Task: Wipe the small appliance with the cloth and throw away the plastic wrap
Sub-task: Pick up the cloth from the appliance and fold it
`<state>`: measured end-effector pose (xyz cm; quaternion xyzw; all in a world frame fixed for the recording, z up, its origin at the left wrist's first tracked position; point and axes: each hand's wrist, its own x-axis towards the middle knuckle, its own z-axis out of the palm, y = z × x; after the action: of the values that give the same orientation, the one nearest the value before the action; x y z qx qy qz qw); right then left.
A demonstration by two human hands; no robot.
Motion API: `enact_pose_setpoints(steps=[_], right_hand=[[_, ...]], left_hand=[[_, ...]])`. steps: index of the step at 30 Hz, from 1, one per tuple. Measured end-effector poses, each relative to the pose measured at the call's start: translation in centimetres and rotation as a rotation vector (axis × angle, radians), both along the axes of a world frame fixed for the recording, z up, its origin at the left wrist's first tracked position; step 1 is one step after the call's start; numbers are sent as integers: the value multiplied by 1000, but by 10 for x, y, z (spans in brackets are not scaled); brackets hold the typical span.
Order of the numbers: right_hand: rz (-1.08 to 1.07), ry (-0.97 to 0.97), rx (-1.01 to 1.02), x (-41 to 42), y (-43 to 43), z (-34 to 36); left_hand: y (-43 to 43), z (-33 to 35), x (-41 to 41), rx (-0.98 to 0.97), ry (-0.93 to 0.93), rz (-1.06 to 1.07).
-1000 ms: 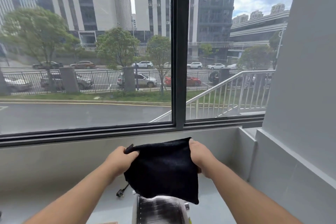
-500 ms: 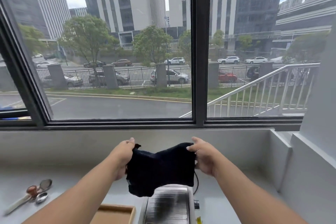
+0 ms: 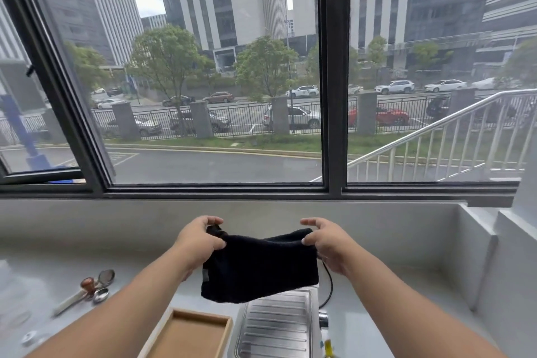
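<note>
A black cloth (image 3: 258,266) hangs folded in the air between both hands. My left hand (image 3: 199,241) pinches its upper left corner and my right hand (image 3: 328,244) pinches its upper right corner. Below the cloth, at the bottom edge of the view, sits the small appliance (image 3: 276,325), a silver machine with a ribbed metal top; its black cord (image 3: 329,285) loops behind it. The cloth's lower edge hangs just above the appliance's back edge. No plastic wrap shows in this view.
A shallow wooden tray (image 3: 189,334) lies left of the appliance on the pale grey counter (image 3: 406,293). Metal spoons and a brown-knobbed tool (image 3: 93,288) lie at the far left. A low wall and large window run along the back; a grey wall (image 3: 511,270) closes the right side.
The view has tilted down and leftward, bringing the tray and spoons into sight. The cloth has gone from hanging spread out to folded shorter, and my hands sit wider apart.
</note>
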<state>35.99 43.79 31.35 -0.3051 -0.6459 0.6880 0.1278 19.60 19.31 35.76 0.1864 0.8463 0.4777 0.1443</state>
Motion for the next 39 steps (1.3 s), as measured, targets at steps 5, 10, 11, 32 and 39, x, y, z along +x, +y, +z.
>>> enact_pose_setpoints(steps=[5, 10, 11, 32, 39], right_hand=[[-20, -49, 335, -2, 1, 2], [-40, -105, 588, -4, 0, 10], [-53, -99, 606, -5, 0, 10], [-215, -255, 781, -67, -40, 28], [-261, -211, 772, -97, -60, 33]], left_hand=[[-3, 2, -8, -179, 277, -28], [-6, 2, -25, -359, 419, -103], [-7, 0, -29, -369, 420, -128], [-42, 0, -122, -546, 666, -239], [-63, 0, -149, -245, 373, -287]])
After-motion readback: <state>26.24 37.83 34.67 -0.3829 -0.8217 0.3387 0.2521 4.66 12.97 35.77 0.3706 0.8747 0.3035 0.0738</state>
